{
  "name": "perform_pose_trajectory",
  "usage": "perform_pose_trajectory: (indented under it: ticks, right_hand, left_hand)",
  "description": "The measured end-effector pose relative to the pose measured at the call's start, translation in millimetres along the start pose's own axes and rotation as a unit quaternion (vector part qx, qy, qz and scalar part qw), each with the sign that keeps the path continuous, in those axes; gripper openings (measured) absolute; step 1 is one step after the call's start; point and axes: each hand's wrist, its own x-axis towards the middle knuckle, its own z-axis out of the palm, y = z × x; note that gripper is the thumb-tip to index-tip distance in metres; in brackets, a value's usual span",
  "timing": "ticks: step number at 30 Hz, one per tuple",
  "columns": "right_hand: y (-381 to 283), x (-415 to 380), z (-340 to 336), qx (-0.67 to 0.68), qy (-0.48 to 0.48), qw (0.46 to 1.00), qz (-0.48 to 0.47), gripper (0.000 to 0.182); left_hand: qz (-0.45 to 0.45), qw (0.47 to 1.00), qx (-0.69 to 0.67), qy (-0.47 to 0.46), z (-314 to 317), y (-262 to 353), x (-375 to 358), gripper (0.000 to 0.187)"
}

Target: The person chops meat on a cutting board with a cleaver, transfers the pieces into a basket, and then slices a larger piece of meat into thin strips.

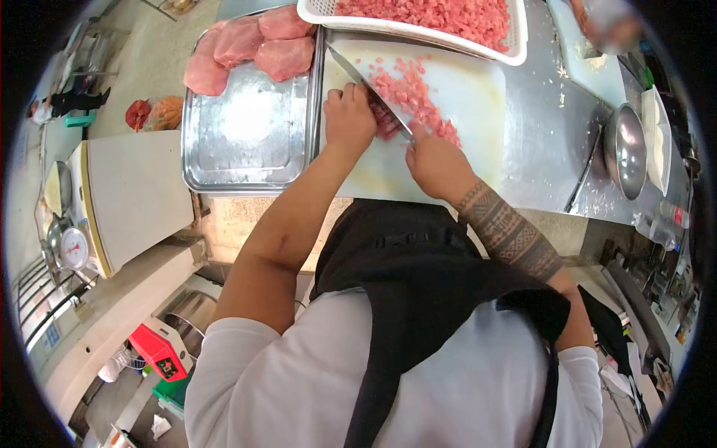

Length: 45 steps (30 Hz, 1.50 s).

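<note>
My right hand (437, 162) is closed round the handle of a long knife (373, 95), whose blade points up and left over the white cutting board (478, 104). My left hand (349, 119) has its fingers curled down on the meat strips (385, 122) just left of the blade. Diced pink meat (418, 93) lies scattered on the board to the right of the knife. Left of the board, a metal tray (250, 131) holds several thick slices of raw meat (239, 41) at its top end.
A white basket (418, 31) full of diced meat stands beyond the board. On the right are a metal bowl (626, 151), a white tray (657, 142) and another person's hand (594, 19) near a second board (582, 56). A scale (75, 248) stands far left.
</note>
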Motion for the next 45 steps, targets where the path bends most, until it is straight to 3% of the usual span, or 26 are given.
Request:
perform_pose_trajectory:
  ticks: [5,11,14,17,21,23,24,27,29,33,38,41,45]
  right_hand:
    - [1.2,7.4,-13.9,-0.015,0.026,0.999,-0.020,0.029]
    - [-26.7,-70.1,-69.9,0.000,-0.060,0.998,0.028,0.028]
    - [-18.2,-54.3,-43.9,0.010,-0.059,0.997,0.039,0.028]
    - [-11.5,-4.7,1.3,-0.006,-0.018,1.000,0.024,0.026]
    - [-10.3,13.5,-5.8,0.008,0.023,1.000,-0.013,0.029]
    - [-8.3,-6.5,-14.9,-0.019,0.059,0.997,-0.049,0.029]
    - [-14.7,-22.0,-25.4,-0.021,0.029,0.999,-0.023,0.028]
    - [-34.4,-60.3,-59.2,-0.031,-0.048,0.998,0.032,0.026]
    - [-37.1,-67.9,-65.2,-0.033,-0.086,0.995,0.044,0.026]
    - [-15.6,-16.3,-4.8,-0.003,-0.034,0.999,0.030,0.027]
    - [-14.5,12.3,0.0,-0.005,0.018,1.000,-0.010,0.029]
    - [-33.9,-23.7,-33.6,-0.016,0.015,1.000,0.000,0.023]
    - [-48.4,-59.5,-66.6,-0.038,-0.075,0.995,0.054,0.024]
  left_hand:
    - [-0.008,0.997,-0.070,-0.014,-13.8,-4.7,5.2,0.021]
    - [0.021,0.997,-0.070,0.019,-9.9,-7.2,-2.5,0.024]
    - [0.039,0.997,-0.053,0.045,-3.3,-7.3,-1.0,0.026]
    - [0.053,0.997,-0.043,0.022,-9.7,-4.9,-2.0,0.022]
    - [0.038,0.995,-0.088,0.022,-2.7,-15.0,-0.4,0.017]
    - [-0.032,0.993,-0.112,-0.020,-13.5,-14.3,1.5,0.025]
    - [-0.067,0.989,-0.126,-0.042,-18.0,-12.5,-0.4,0.030]
    - [-0.002,0.998,-0.069,-0.006,-15.3,-11.8,-9.4,0.030]
    - [-0.007,0.997,-0.078,0.007,-10.7,-9.9,-10.2,0.031]
    - [-0.013,0.998,-0.069,0.005,0.4,-13.1,-9.4,0.030]
    - [-0.021,0.996,-0.092,0.001,-10.6,-12.7,-8.5,0.027]
    - [-0.049,0.991,-0.123,-0.011,-12.3,-17.5,-11.0,0.026]
    - [-0.027,0.993,-0.119,-0.005,-18.1,-15.9,-11.6,0.022]
